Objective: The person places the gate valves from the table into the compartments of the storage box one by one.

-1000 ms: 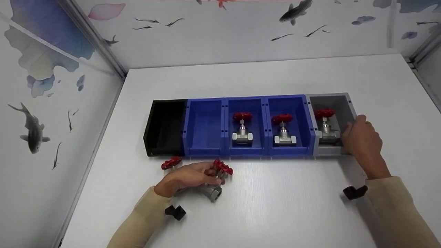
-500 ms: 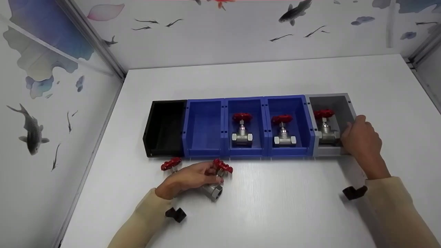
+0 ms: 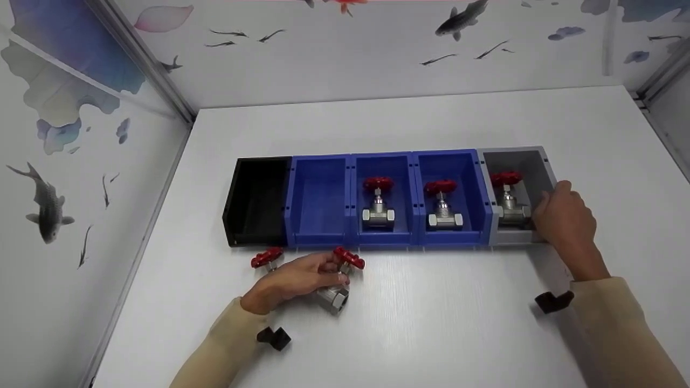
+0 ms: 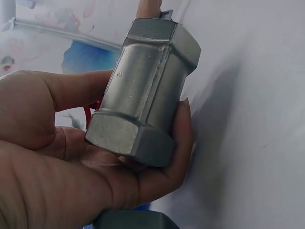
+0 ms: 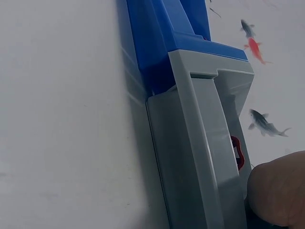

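My left hand [image 3: 299, 277] grips a steel gate valve with a red handwheel [image 3: 349, 257], in front of the bins. In the left wrist view, fingers and thumb wrap round its metal body [image 4: 143, 90], whose hexagonal ends show. Another valve's red handwheel [image 3: 267, 257] stands just left of that hand, which hides most of its body. At the right end of the row, my right hand [image 3: 566, 229] holds the right wall of the grey bin [image 3: 517, 237]. Inside that bin lies a valve [image 3: 511, 210], close to my fingers. The right wrist view shows the bin's front [image 5: 205, 143].
Left of the grey bin stand a blue bin [image 3: 453, 237] and another blue bin [image 3: 383, 238], each with a valve inside. Further left come a bare blue bin [image 3: 321, 199] and a black bin [image 3: 259, 202]. Printed panels [image 3: 345, 59] wall the white table [image 3: 420, 323].
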Tool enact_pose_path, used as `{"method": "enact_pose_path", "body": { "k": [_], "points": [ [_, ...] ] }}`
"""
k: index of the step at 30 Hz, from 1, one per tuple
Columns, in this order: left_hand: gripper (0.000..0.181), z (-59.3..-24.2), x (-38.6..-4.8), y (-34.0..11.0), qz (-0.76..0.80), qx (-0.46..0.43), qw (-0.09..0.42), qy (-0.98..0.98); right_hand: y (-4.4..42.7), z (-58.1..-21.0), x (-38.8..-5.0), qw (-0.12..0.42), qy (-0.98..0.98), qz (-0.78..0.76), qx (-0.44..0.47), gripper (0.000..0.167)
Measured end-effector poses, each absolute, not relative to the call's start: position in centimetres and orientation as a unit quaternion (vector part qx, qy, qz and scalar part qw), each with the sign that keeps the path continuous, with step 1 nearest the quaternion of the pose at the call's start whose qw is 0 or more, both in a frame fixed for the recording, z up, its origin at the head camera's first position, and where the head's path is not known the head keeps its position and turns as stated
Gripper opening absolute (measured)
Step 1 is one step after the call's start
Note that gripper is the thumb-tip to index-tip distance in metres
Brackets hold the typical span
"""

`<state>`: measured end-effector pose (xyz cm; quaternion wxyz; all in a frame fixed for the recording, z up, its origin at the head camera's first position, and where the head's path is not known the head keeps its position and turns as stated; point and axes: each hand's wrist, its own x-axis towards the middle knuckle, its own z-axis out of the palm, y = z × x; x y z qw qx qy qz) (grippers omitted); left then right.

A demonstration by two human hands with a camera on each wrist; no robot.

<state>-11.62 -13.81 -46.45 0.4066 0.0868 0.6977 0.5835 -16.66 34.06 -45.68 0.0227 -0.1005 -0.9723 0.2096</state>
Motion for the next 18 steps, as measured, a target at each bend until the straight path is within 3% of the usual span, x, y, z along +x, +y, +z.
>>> {"method": "enact_pose_path", "body": {
  "k": [18],
  "points": [
    [0.036,-45.93,-11.12,-13.89,0.606,0.083,0.398,0.683,34.07,-45.76,-16.66,0.025,-0.973,0.205,-0.098,0.042]
  ]
}}
